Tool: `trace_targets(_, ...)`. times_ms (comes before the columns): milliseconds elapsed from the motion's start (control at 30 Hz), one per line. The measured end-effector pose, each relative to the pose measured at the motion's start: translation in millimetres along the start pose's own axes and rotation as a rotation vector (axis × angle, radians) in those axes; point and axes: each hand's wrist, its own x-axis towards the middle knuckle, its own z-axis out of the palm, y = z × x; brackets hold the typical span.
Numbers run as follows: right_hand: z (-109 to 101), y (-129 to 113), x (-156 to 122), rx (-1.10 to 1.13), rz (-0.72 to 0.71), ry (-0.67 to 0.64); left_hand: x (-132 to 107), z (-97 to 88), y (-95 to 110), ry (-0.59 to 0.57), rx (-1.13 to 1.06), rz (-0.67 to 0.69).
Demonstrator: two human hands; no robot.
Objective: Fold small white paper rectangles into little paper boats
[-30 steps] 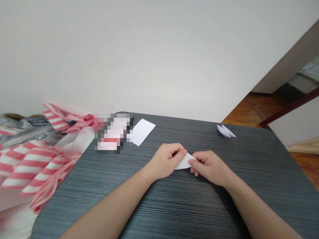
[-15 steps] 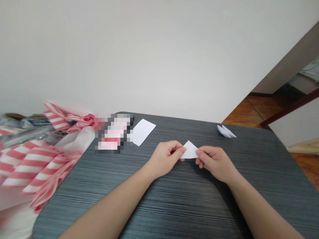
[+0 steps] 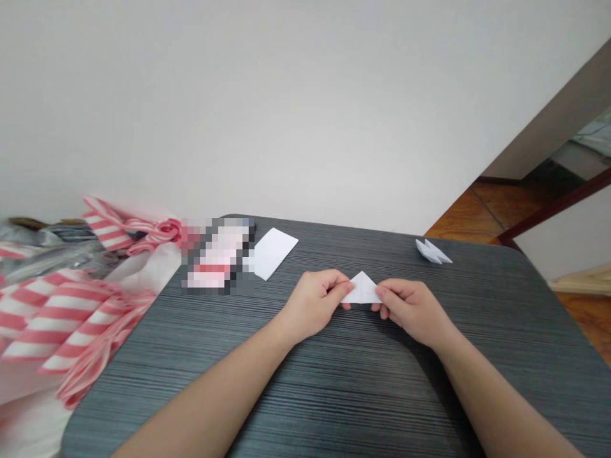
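Note:
A small white folded paper (image 3: 363,289), triangular with its point away from me and a crease down the middle, is held just above the dark table. My left hand (image 3: 319,302) pinches its left corner between thumb and fingers. At the opposite corner, my right hand (image 3: 409,308) grips it the same way, thumb on top and fingertips showing below. The paper's underside is hidden. Farther back on the right lies a folded white paper piece (image 3: 433,252) with pointed ends.
The dark wood-grain table (image 3: 296,407) stands against a pale wall. A flat white paper stack or sheet (image 3: 275,253) lies at the back left, beside a pixelated flat object (image 3: 219,253). Red-and-white striped cloth (image 3: 71,312) is heaped past the table's left edge.
The paper triangle sits slightly flatter and lower at its tip, its lower edge a little wider between my fingers. Both hands keep their hold and have barely moved.

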Motion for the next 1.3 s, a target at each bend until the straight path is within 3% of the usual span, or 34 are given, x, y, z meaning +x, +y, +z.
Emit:
trace_targets(900, 2, 0, -1, -0.014, 0.009, 0.09, 0, 3.0, -3, 0.06, -0.013, 0.08)
trace_targets(1300, 6, -7, 1, -0.102, -0.125, -0.054, -1, 4.9, -5, -0.068, -0.176, -0.003)
